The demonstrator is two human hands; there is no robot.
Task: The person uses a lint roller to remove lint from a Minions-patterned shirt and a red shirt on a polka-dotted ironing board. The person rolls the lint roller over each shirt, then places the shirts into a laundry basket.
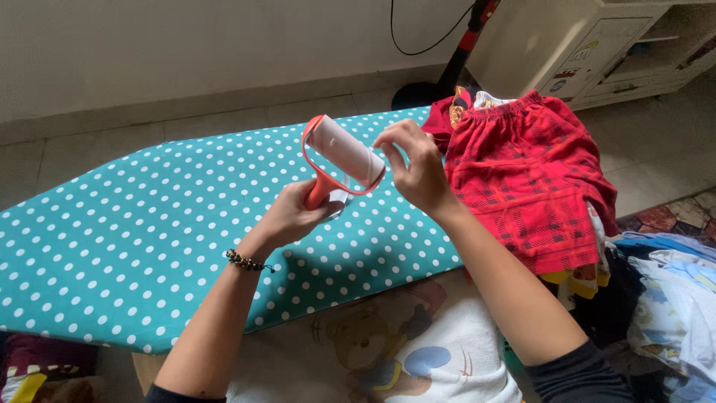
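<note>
Lint roller (344,154) held up over ironing board (149,224), near its wide end. Left hand (292,216) grip closed round orange handle; right hand (418,168) fingertips pinching roller's white sheet end. Red plaid shorts (529,179) piled right of roller.

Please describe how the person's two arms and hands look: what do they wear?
Both forearms are bare. The left hand has a dark beaded bracelet at its wrist. The right hand wears no ring or bracelet that shows. Dark sleeves, pushed up, cover both upper arms.
</note>
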